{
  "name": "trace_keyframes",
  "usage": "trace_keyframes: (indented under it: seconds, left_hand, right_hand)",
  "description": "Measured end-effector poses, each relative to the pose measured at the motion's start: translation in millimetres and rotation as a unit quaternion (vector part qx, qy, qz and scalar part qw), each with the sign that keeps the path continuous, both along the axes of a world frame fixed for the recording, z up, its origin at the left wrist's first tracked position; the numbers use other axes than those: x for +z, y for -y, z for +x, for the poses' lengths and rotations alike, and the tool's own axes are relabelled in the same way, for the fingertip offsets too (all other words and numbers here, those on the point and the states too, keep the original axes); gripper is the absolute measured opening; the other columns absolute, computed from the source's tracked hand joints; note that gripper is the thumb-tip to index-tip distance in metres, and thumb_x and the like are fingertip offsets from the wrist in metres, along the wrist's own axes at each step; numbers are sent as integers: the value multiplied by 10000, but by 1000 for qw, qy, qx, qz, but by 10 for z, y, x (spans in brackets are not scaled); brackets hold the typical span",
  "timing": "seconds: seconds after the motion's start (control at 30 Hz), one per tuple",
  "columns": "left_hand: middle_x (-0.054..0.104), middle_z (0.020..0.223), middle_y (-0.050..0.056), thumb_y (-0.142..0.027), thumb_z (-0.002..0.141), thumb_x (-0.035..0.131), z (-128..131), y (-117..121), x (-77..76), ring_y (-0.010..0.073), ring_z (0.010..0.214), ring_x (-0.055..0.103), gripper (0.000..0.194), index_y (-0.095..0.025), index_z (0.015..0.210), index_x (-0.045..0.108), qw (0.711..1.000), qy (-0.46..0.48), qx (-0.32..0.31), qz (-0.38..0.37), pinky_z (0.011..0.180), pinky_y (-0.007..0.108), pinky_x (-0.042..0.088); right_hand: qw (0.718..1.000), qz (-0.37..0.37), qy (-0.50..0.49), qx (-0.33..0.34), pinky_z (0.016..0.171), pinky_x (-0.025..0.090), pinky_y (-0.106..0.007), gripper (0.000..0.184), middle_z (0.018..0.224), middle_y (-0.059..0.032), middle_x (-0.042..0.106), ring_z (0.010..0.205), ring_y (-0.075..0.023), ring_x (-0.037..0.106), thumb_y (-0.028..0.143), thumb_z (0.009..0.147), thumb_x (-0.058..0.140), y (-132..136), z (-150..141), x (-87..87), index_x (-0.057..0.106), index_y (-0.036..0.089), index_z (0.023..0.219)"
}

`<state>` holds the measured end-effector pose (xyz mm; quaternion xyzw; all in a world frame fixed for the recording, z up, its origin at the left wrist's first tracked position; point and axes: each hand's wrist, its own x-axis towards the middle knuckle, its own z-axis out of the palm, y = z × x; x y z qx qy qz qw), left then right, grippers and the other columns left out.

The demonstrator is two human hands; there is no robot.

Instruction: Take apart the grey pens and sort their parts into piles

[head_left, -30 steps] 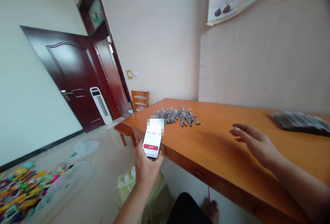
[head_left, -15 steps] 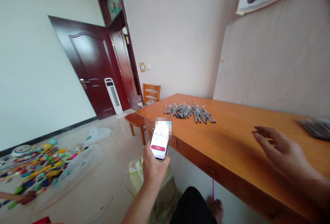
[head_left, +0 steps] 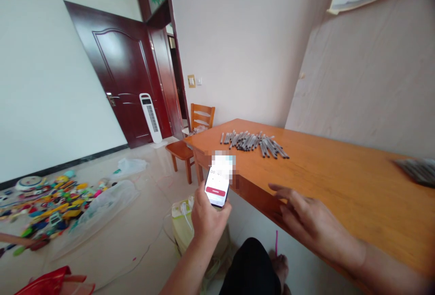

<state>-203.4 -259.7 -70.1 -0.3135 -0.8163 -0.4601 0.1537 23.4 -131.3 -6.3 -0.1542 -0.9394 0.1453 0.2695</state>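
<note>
My left hand grips a smartphone upright, left of the table's front edge. Its lit screen shows timer digits and a red button; the top part is blurred out. My right hand hovers over the front edge of the wooden table, index finger stretched toward the phone but apart from it. The other fingers are loosely bent, and nothing is in them. Beyond both hands, a loose heap of pens with dark ends lies on the table. A second bundle of pens, smeared, lies at the right edge.
A wooden chair stands at the table's far left end. Colourful toys and clear plastic bags cover the floor at left. Below my left hand is a greenish box with white cables. A white tower fan stands by the door.
My right hand has moved left across the table toward the phone, with its index finger now extended. The phone stays in my left hand. The view has shifted slightly.
</note>
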Motion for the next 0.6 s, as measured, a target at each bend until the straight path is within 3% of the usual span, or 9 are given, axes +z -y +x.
trace_keyframes:
  seconds: [0.2,0.43,0.6]
  left_hand:
    - [578,1187,134,-368,646,695,24,50,-50,312,1066,580,806,-208,1358,352,1000,-5,-20,-8,864,422,458]
    - [594,1144,152,-424,688,672,24,106,-147,315,1041,586,774,-174,1351,361,999,-28,-23,-30,818,414,466]
    - [585,1145,148,-401,722,645,3,125,-243,313,1056,573,730,-172,1354,362,998,-21,-23,-50,841,414,454]
  right_hand:
    - [991,11,21,133,909,498,-351,377,1382,-122,513,1159,-227,583,105,804,419,404,-347,-113,488,215,1157]
    - [984,46,89,147,822,515,-362,467,1426,-146,457,977,-231,658,80,750,425,593,-599,-216,452,197,1201]
    - [981,47,91,164,870,496,-359,506,1442,-151,434,1028,-230,633,78,741,446,646,-688,-250,449,188,1235]
